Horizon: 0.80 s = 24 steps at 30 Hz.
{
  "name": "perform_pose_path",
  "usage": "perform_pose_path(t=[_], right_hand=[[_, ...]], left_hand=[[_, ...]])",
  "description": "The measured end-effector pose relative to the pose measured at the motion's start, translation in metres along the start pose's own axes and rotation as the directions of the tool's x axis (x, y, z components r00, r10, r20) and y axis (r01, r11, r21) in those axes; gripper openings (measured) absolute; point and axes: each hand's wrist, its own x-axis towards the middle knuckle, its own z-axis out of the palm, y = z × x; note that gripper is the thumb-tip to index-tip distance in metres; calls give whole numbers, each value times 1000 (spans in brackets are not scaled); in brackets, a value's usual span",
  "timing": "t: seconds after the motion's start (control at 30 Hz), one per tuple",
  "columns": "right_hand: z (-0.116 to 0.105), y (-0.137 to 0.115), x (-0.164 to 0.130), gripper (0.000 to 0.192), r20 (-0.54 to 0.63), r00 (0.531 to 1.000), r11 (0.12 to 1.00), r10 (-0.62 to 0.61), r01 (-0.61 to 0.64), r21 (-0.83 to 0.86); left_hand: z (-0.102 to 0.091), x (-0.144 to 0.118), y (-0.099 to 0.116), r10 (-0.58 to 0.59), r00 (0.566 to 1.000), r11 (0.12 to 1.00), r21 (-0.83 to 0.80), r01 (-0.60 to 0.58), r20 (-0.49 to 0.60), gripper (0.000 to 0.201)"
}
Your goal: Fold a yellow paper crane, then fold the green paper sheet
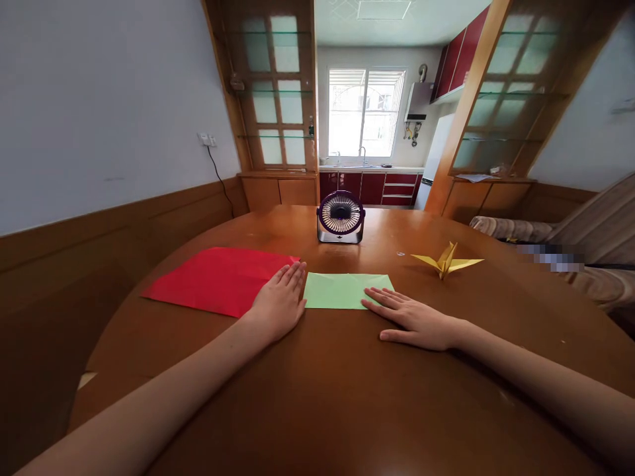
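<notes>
A light green sheet of paper [335, 291], folded into a rectangle with faint creases, lies flat in front of me. My right hand [411, 320] rests palm down with its fingers spread, the fingertips on the paper's right part. At the paper's left edge, my left hand [280, 301] lies flat with its fingers stretched out. It covers the right end of a red sheet of paper [213, 281]. Whether the left hand touches the green paper I cannot tell. Neither hand grips anything.
Everything rests on a round brown wooden table [317, 396]. Behind the green paper stands a small dark purple fan [340, 215]. A folded gold paper crane [445, 263] sits to the right. Beyond the table's right edge is a striped sofa [595, 225].
</notes>
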Motion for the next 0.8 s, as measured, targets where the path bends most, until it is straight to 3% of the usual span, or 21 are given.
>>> perform_pose_path(t=[0.13,0.23,0.37,0.47,0.8], right_hand=[[-2,-2,0,71,13,1000,1000,5,-4,-8],[-3,-2,0,71,8,1000,1000,-8,8,1],[-1,-1,0,71,-6,999,999,-32,32,-15],[0,0,0,71,-35,998,998,-54,54,-14],[-3,-2,-1,70,-44,998,999,-47,48,15]], left_hand=[[-13,3,15,146,988,989,-17,-147,-55,59],[-23,5,36,181,983,967,-179,-181,-17,61],[-26,6,56,289,957,865,-430,-260,2,73],[-24,6,59,313,949,817,-503,-282,-23,73],[-17,8,58,290,957,807,-540,-240,9,71]])
